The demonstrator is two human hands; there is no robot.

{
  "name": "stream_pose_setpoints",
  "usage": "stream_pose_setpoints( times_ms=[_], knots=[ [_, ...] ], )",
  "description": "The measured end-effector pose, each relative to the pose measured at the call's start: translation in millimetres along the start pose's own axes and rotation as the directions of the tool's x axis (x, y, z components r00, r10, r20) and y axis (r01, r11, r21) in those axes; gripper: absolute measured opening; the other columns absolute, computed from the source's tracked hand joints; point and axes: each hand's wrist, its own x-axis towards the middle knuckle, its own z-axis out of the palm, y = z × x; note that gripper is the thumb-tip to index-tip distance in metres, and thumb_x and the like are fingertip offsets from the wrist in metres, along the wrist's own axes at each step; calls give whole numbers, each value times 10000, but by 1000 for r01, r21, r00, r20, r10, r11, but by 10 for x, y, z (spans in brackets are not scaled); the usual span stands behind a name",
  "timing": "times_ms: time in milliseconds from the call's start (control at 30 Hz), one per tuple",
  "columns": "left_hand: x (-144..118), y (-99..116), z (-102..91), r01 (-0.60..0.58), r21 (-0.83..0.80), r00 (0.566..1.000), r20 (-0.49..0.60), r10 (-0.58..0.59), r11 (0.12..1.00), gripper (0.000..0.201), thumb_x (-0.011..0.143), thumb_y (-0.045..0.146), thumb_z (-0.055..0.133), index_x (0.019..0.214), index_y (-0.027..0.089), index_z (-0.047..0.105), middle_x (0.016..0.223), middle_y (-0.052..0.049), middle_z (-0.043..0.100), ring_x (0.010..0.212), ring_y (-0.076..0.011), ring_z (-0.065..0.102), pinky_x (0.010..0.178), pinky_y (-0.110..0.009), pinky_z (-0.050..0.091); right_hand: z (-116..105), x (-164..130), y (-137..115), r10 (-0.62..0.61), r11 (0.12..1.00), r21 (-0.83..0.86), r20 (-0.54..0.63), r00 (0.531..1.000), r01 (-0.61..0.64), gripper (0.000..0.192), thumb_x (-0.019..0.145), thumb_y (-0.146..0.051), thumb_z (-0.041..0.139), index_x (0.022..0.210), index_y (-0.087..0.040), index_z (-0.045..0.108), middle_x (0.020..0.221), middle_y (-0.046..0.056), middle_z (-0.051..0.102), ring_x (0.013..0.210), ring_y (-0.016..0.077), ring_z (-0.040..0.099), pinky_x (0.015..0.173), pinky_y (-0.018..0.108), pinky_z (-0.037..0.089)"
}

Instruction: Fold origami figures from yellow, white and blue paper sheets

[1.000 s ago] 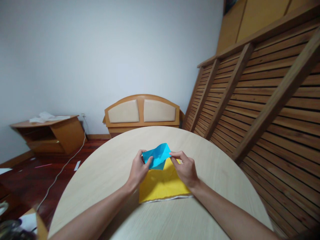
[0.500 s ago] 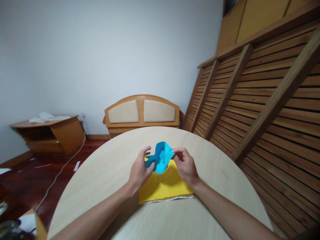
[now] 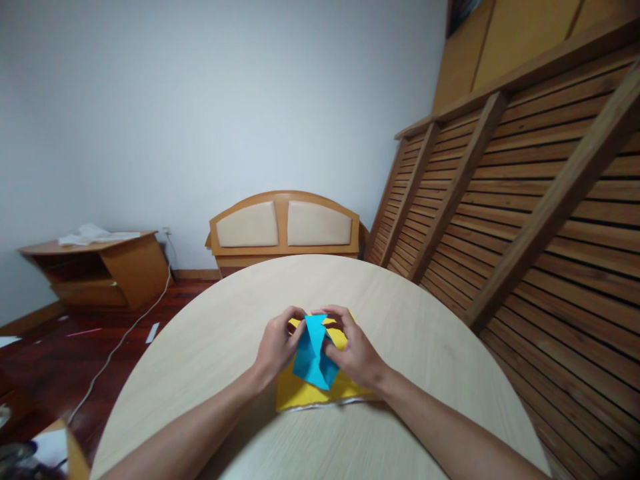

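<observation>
With the view read as a clock face centred on the round table (image 3: 200,360), twelve on the wall side, the blue paper (image 3: 314,370) is near the middle, held up over the yellow sheet (image 3: 290,397). The left hand (image 3: 277,343) grips the paper at its ten o'clock edge, between thumb and fingers. The right hand (image 3: 356,350) curls round its three o'clock side, fingertips at the top edge and thumb against the side, grasping it; how firmly, I cannot tell. The paper stands bent and creased, so uneven pressure from the two thumbs could put a crease askew, and a sharp pull between the hands could tear it. Were both grips to slacken together, it could spring open or drop onto the yellow sheet. As for containers, the low cabinet (image 3: 135,267) at ten o'clock has an open, dark shelf whose contents I cannot make out, with white papers (image 3: 93,233) lying on top. Between eight and nine, a box (image 3: 77,450), cut off by the frame, seems to hold something white (image 3: 53,445) beside a dark object (image 3: 20,461) too blurred to name.
</observation>
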Motion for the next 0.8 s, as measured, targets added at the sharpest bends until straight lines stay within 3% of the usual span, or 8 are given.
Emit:
stream_pose_setpoints(
  times_ms=[67, 133, 333, 467, 533, 600, 700, 800],
  knots=[
    [16, 0, -7, -10, -52, 999, -38, 8, 999, 112, 830, 238, 554, 867, 192, 648, 827, -38, 697, 678, -164, 636, 623, -252, 496, 8, -5, -29, 24, 999, -31, 25, 999, -23, 560, 797, -177, 673, 1312, -252, 465, 1327, 97, 570, 1199, 228, 574, 1011, 425, 501],
    [29, -5, -8, -24, -104, 998, -53, 18, 994, 105, 787, 193, 557, 857, 189, 636, 817, -28, 689, 698, -162, 637, 631, -247, 498, 6, 1, -43, 55, 997, -61, 23, 998, -53, 554, 799, -183, 682, 1311, -254, 485, 1349, 100, 559, 1213, 236, 566, 1019, 440, 496],
    [24, -7, 21, -61, -166, 994, -95, 46, 984, 29, 809, 211, 557, 826, 187, 557, 759, -2, 631, 653, -134, 612, 581, -218, 482, -27, 63, -64, 60, 998, -31, -21, 998, -61, 208, 862, -203, 609, 1066, -225, 641, 1110, 60, 688, 1036, 203, 652, 821, 348, 581],
    [-15, 13, 15, -143, -71, 988, -62, 139, 987, 99, 851, 192, 538, 943, 189, 573, 888, -37, 676, 770, -156, 662, 626, -236, 523, -49, 84, -111, 128, 991, -12, -81, 988, -130, 175, 912, -268, 561, 1045, -211, 661, 1048, 61, 710, 973, 196, 673, 814, 350, 573],
    [-38, 15, 4, -259, -6, 964, -61, 259, 966, 284, 829, 122, 536, 1098, 212, 565, 1101, -76, 665, 962, -188, 664, 696, -264, 552, -53, 82, -127, 147, 989, 0, -84, 986, -147, 172, 911, -281, 561, 1031, -208, 662, 1034, 60, 713, 960, 198, 675, 818, 353, 569],
    [-57, 9, -8, -401, 82, 912, -62, 406, 912, 395, 798, 46, 521, 1140, 238, 566, 1224, -86, 619, 1094, -206, 624, 776, -298, 563, -50, 74, -130, 167, 986, 18, -80, 983, -166, 158, 902, -279, 562, 1001, -205, 660, 1013, 59, 713, 941, 200, 678, 807, 350, 568],
    [-69, -6, -24, -540, 188, 829, -48, 557, 820, 365, 808, 3, 509, 1063, 246, 603, 1207, -76, 623, 1099, -199, 624, 860, -331, 557, -36, 66, -113, 218, 974, 80, -69, 974, -212, 141, 897, -297, 564, 956, -199, 646, 972, 56, 708, 900, 197, 680, 778, 338, 564],
    [-61, -19, -31, -581, 201, 797, -55, 601, 789, 338, 865, 50, 534, 1128, 256, 584, 1186, -80, 634, 1074, -190, 639, 848, -318, 566, -12, 68, -74, 253, 958, 158, -62, 966, -240, 169, 907, -351, 565, 958, -197, 612, 954, 53, 695, 881, 190, 673, 774, 326, 546]
  ],
)
